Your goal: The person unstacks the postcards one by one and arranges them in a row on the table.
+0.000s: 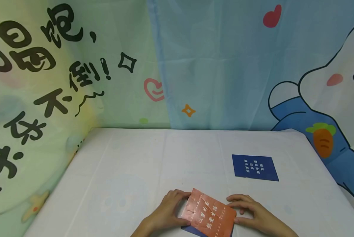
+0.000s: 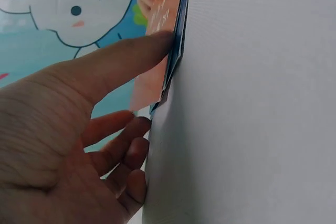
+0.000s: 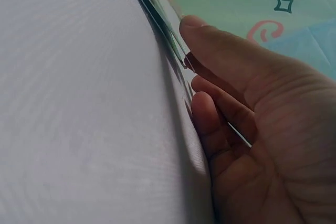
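An orange card with white writing and creases in its surface lies askew over a dark blue card, whose lower edge peeks out. My left hand holds the orange card by its left side, thumb on the lower corner and index finger at the upper one. At the right side, my right hand holds it with the thumb at the edge and the fingers by the upper right corner. The wrist views show thin layers stacked at the edge, close over the tabletop.
Another dark blue card with white writing lies flat farther back on the right. A white cloth covers the table. Behind it hangs a printed curtain with a cartoon animal and large black characters.
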Available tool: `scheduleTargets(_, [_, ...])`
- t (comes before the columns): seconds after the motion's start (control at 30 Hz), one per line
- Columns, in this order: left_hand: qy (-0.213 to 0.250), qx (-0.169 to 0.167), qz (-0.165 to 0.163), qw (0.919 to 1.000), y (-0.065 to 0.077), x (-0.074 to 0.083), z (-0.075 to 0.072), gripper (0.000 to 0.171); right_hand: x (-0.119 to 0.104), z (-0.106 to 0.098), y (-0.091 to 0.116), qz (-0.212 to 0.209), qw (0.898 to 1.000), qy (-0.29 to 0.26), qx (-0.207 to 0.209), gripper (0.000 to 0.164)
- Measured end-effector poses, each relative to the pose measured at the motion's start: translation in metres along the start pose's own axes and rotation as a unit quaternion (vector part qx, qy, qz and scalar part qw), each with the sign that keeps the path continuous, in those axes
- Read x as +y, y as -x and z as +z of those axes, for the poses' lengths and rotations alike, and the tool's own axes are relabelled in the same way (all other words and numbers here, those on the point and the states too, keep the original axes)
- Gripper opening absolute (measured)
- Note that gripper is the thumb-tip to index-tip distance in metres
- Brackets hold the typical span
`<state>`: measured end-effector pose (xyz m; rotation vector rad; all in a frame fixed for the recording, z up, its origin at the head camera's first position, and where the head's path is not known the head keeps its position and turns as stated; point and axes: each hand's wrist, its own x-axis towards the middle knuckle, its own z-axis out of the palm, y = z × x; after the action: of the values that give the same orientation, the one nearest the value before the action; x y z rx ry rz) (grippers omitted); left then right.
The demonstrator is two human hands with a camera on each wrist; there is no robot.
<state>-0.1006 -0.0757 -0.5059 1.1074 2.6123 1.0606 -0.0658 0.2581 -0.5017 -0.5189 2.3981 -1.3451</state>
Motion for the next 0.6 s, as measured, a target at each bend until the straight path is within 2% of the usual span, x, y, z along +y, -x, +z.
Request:
scheduleTargets(0.17, [0.033, 0.011, -0.002, 0.9994, -0.0004, 0.0023, 0.0008, 0.077, 0.0008, 0.0016, 0.0009, -0.02, 1.0, -0.016, 0.007, 0.032])
scheduleTargets(0.4, [0.123, -0.015, -0.036, 0.9917, -0.0044, 0.002, 0.0006, 0.083, -0.001, -0.0005, 0.0017, 0.027, 0.999, -0.02, 0.026, 0.044])
scheduleTargets(0.6, [0.143, -0.019, -0.051, 0.9883, -0.0063, 0.0022, 0.0004, 0.084, 0.0025, -0.0005, 0.0008, 0.016, 0.999, -0.02, 0.043, 0.039])
